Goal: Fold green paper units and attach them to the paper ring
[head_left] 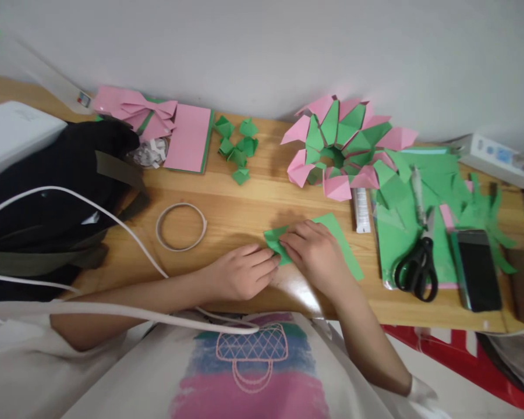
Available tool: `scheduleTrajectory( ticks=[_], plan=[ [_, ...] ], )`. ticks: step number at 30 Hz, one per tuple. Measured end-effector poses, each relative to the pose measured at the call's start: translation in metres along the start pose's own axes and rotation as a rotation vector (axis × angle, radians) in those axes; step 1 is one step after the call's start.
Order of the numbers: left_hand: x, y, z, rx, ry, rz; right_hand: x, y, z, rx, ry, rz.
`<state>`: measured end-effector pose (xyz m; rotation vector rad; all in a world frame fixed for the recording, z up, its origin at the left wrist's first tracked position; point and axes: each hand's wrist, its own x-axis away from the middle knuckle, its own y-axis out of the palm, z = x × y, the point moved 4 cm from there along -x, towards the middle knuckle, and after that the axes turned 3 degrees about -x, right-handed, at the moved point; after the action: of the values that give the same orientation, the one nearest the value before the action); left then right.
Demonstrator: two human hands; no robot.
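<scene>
A green sheet of paper (pixel 346 247) lies on the wooden table (pixel 240 203) in front of me, its left corner turned or folded. My left hand (pixel 248 272) is at that left corner, fingers together and fingertips on the paper's edge. My right hand (pixel 312 250) rests over the middle of the sheet, its fingers curled and pressing the paper near the same corner. The two hands' fingertips are close together, and the paper under the right palm is hidden.
Behind stand a pink and green folded paper ring (pixel 332 157) and small green folded pieces (pixel 238 154). Black scissors (pixel 419 270), a phone (pixel 478 270) and a tube (pixel 361 210) lie right. Left are a tape ring (pixel 181 227), pink paper (pixel 187 137), a black bag (pixel 56 198) and a white cable (pixel 126 228).
</scene>
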<state>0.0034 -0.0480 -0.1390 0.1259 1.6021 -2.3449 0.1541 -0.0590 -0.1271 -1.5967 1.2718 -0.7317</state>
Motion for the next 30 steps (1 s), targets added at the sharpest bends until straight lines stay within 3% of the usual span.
scheduleTrajectory(
  ticks=[7,13,16,20,30],
  plan=[
    [0.003,0.005,-0.001,-0.008,0.012,0.023,0.010,0.013,-0.009,-0.043,0.184,0.139],
    [0.007,0.006,0.002,-0.107,0.043,0.048,0.014,0.025,-0.004,-0.171,0.277,0.276],
    [0.011,0.008,0.006,-0.275,0.018,0.073,0.012,0.025,-0.002,-0.208,0.301,0.303],
    [0.014,0.009,0.008,-0.430,-0.124,0.088,0.011,0.025,-0.003,-0.227,0.331,0.329],
    [0.015,0.015,0.007,-0.419,-0.158,0.038,0.011,0.025,-0.001,-0.198,0.391,0.361]
  ],
)
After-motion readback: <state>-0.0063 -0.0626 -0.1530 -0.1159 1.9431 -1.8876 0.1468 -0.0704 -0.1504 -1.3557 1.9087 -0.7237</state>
